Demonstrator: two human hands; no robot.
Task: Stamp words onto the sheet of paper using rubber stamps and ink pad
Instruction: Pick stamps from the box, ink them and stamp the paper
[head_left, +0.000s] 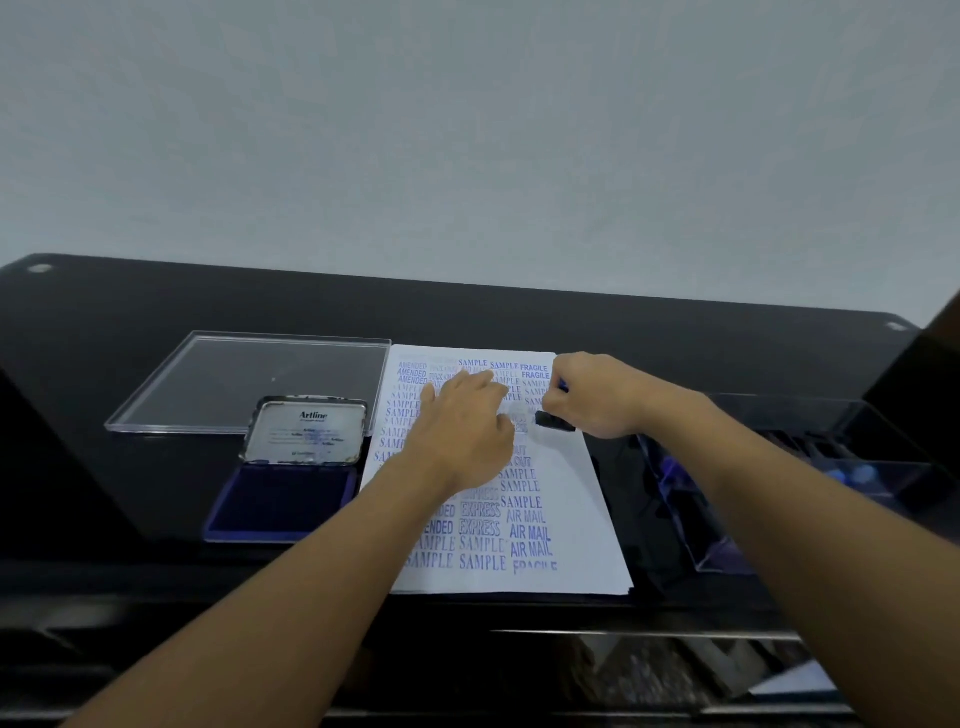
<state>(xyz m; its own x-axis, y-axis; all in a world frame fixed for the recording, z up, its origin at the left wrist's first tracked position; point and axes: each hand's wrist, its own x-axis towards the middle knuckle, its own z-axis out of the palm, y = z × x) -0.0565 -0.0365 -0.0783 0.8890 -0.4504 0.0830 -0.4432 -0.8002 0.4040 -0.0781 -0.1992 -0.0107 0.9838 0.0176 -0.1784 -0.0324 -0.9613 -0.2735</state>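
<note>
Black glossy desk (156, 322) is seen from above. A dark rubber stamp (553, 421) is gripped in the curled fingers of the right hand (597, 395) at the upper right of the sheet of paper (587, 519), which is crowded with blue stamped words. The sheet is pressed flat by the left hand (462, 431), fingers straight. An open ink pad (280, 499) is placed just left of the sheet, a clear box (831, 467) to its right.
</note>
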